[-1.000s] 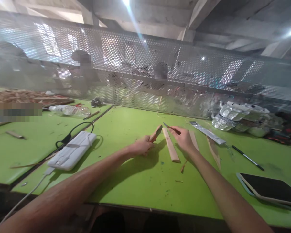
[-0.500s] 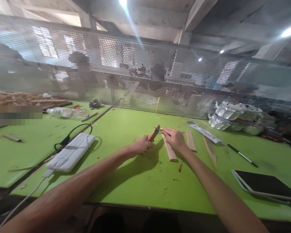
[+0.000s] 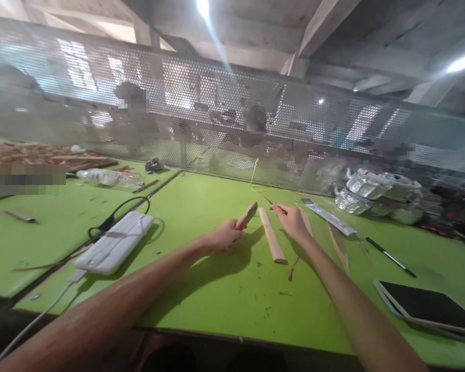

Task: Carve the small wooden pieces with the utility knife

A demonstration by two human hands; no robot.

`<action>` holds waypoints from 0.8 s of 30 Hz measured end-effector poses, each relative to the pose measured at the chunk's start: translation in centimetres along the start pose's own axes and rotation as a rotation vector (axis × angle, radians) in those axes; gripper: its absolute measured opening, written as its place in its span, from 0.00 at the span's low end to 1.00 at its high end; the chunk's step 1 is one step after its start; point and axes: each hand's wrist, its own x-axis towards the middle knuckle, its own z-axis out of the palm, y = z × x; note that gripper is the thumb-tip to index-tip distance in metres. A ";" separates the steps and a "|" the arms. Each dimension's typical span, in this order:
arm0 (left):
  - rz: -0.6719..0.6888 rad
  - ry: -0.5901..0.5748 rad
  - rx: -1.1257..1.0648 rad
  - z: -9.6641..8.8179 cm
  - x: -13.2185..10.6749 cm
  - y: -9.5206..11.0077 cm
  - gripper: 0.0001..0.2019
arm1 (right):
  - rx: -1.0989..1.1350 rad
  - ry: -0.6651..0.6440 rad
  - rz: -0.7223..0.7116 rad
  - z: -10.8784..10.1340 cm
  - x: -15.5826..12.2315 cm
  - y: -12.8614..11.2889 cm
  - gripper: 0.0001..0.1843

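My left hand (image 3: 222,235) is closed around a small wooden piece (image 3: 247,217) with a darker end face, tilted up and away from me. Between the fingertips of my right hand (image 3: 292,222) is a thin pointed tool (image 3: 268,200), its dark tip aimed to the upper left; its exact kind is too small to tell. The tool and the wooden piece are apart. Between and below my hands a pale wooden strip (image 3: 272,236) lies flat on the green table (image 3: 217,299). A second wooden strip (image 3: 307,223) is partly hidden behind my right hand.
To the left lie a white power bank (image 3: 116,243) with cables and a clear plastic bottle (image 3: 110,178). On the right are a silver packet (image 3: 328,216), a pen (image 3: 390,257), a tablet (image 3: 434,306) and silver-wrapped objects (image 3: 375,188). A perforated metal screen (image 3: 217,139) stands behind; people sit beyond it.
My right hand has moved right with the thin tool, away from the wooden piece it was at. More of the pale strip shows. The left hand keeps its hold.
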 end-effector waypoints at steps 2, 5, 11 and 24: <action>0.020 -0.018 -0.018 -0.4 0.5 -0.5 0.12 | 0.026 -0.042 -0.071 0.9 -0.5 -1.3 0.22; 0.051 -0.020 -0.024 -0.1 0.6 -0.8 0.09 | 0.013 -0.063 -0.137 1.8 -1.4 -2.2 0.19; 0.034 -0.064 -0.069 0.2 0.4 -0.9 0.09 | -0.064 0.000 -0.259 2.6 -2.2 -2.6 0.20; 0.114 -0.212 -0.063 0.9 -1.5 0.4 0.06 | -0.267 0.113 -0.023 1.5 -0.4 0.3 0.29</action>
